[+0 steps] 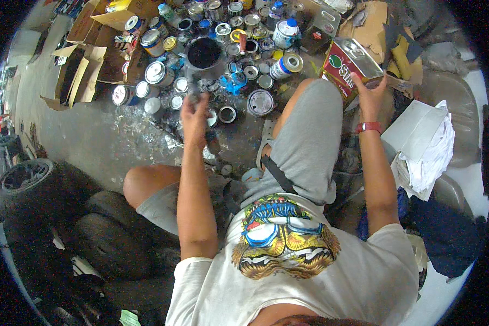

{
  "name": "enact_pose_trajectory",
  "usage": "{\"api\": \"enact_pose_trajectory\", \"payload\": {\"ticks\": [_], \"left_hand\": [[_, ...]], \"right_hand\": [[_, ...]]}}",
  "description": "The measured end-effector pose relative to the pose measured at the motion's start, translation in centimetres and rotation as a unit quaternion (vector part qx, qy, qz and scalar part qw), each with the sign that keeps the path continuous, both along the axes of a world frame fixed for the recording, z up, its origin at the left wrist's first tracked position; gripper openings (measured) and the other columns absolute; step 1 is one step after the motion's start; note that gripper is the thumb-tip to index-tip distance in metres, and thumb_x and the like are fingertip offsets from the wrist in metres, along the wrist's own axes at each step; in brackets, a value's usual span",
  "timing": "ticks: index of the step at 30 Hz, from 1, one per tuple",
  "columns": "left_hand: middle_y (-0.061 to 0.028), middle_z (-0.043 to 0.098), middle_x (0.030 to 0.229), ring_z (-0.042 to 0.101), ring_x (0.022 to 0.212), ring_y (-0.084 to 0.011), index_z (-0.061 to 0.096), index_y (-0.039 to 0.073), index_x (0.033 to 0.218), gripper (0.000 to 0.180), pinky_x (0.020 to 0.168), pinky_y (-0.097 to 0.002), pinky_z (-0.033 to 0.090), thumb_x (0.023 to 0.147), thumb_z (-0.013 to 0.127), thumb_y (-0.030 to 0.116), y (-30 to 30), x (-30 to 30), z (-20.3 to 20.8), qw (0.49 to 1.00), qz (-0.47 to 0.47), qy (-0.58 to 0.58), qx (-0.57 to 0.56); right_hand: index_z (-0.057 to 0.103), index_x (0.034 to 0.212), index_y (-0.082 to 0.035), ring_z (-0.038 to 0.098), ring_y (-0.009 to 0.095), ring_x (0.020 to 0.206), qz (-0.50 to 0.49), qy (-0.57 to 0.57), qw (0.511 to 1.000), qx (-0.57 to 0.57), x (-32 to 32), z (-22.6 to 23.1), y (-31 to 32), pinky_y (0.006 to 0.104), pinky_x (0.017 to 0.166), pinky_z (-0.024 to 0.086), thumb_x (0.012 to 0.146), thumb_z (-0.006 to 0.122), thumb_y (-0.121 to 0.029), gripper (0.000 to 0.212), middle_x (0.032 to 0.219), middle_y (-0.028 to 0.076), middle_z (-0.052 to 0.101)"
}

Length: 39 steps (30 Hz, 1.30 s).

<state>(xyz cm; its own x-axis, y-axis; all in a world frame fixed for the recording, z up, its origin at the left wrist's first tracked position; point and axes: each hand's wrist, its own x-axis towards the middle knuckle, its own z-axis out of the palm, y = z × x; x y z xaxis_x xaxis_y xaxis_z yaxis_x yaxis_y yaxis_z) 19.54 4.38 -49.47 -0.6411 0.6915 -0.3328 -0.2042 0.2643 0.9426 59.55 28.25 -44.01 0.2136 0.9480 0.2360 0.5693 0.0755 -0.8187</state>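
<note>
Stained floor (pixel 98 133) bears cans (pixel 158 74), pot (pixel 202 71) dark inside; right hand (pixel 370 91) grips red tin (pixel 339 71); left hand (pixel 195 117), can't tell.

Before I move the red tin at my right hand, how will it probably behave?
The red tin is probably stiff, because its top looks metallic. Its boxy shape makes rolling unlikely. Its shiny top might feel slippery.

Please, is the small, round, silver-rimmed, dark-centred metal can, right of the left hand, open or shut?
Open: the metal can shows no lid inside its silver rim, only a dark hollow. How full, I cannot tell.
</note>
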Motion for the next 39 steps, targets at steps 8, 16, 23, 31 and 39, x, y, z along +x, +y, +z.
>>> {"api": "enact_pose_trajectory", "payload": {"ticks": [8,16,23,31,39], "left_hand": [[-0.0056,0.061,0.123,0.065,0.093,-0.0177,0.048,0.010,0.139,0.044,0.073,-0.0335,0.051,0.104,0.065,0.032,-9.6,-5.4,-4.7,0.982,0.182,-0.032,0.041],[-0.0118,0.049,0.149,0.066,0.120,-0.0320,0.021,0.018,0.155,0.066,0.083,-0.0521,0.051,0.106,0.063,0.029,-16.0,-3.7,-10.6,0.961,0.178,-0.140,-0.160],[-0.0172,0.052,0.135,0.066,0.108,-0.0365,0.022,0.020,0.155,0.064,0.089,-0.0653,0.054,0.104,0.061,0.020,-15.7,-3.5,-15.2,0.951,0.136,-0.195,-0.199],[-0.0182,0.050,0.138,0.064,0.111,-0.0379,0.023,0.019,0.154,0.066,0.090,-0.0651,0.055,0.101,0.063,0.020,-14.4,-0.9,-18.0,0.944,0.126,-0.220,-0.213],[-0.0185,0.049,0.140,0.062,0.114,-0.0381,0.024,0.017,0.154,0.067,0.091,-0.0637,0.055,0.099,0.063,0.020,-13.9,-0.7,-20.3,0.941,0.091,-0.238,-0.223]], "right_hand": [[0.029,0.140,0.006,0.059,0.031,0.121,-0.058,0.034,0.997,0.025,1.7,-12.8,2.4,0.0412,0.107,0.048,0.060,0.102,-0.025,0.113,0.136,0.022,0.054],[0.023,0.145,0.007,0.058,0.033,0.121,-0.073,0.031,0.996,0.042,-2.3,-17.0,-0.4,0.0439,0.108,0.047,0.065,0.099,-0.021,0.114,0.136,0.023,0.052],[0.021,0.150,0.007,0.058,0.035,0.121,-0.068,-0.022,0.996,0.048,-3.7,-18.1,-4.2,0.0454,0.109,0.046,0.070,0.096,-0.020,0.113,0.137,0.024,0.052],[0.030,0.152,0.002,0.056,0.035,0.124,-0.039,-0.055,0.998,0.000,3.4,-20.3,-9.4,0.0437,0.110,0.046,0.082,0.087,-0.020,0.093,0.137,0.021,0.055],[0.049,0.141,-0.003,0.057,0.034,0.126,0.019,-0.024,0.990,-0.139,5.7,-13.9,-17.1,0.0425,0.108,0.047,0.088,0.080,-0.014,0.062,0.138,0.019,0.057]]}}
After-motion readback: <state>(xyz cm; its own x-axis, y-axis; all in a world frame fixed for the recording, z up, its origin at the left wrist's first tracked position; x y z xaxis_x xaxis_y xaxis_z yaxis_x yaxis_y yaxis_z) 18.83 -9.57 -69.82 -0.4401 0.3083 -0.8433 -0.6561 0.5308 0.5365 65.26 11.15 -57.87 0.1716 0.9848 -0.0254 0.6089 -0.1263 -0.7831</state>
